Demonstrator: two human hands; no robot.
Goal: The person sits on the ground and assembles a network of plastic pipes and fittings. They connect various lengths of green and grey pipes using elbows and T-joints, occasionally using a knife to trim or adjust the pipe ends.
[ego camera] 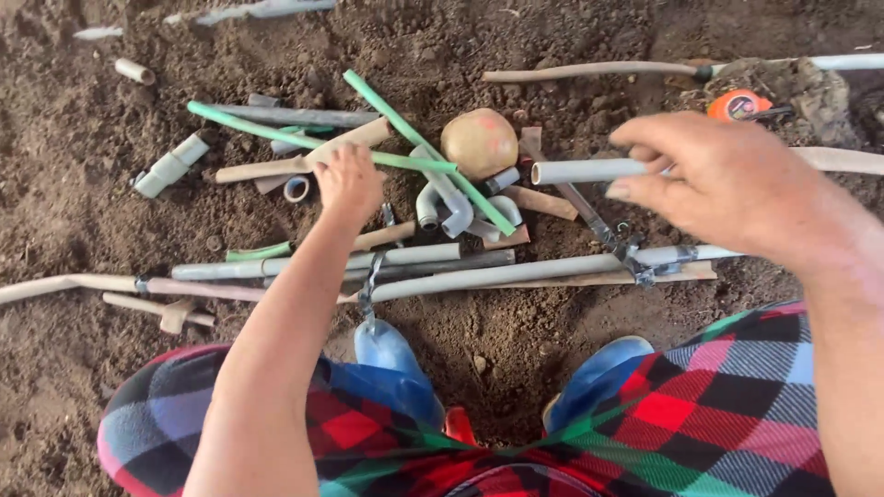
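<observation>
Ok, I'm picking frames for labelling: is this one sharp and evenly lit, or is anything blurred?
Head view: light is soft and even, no glare or hard shadows; the pipes on the soil are fairly sharp; the right hand is softer, slightly blurred; the left hand is clearer.

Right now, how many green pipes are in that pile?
3. One long green pipe runs under the left hand, another green pipe crosses it diagonally, and a short green piece lies lower left. More may be buried.

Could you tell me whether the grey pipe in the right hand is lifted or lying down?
Lifted: right hand grips grey pipe above the soil.
</observation>
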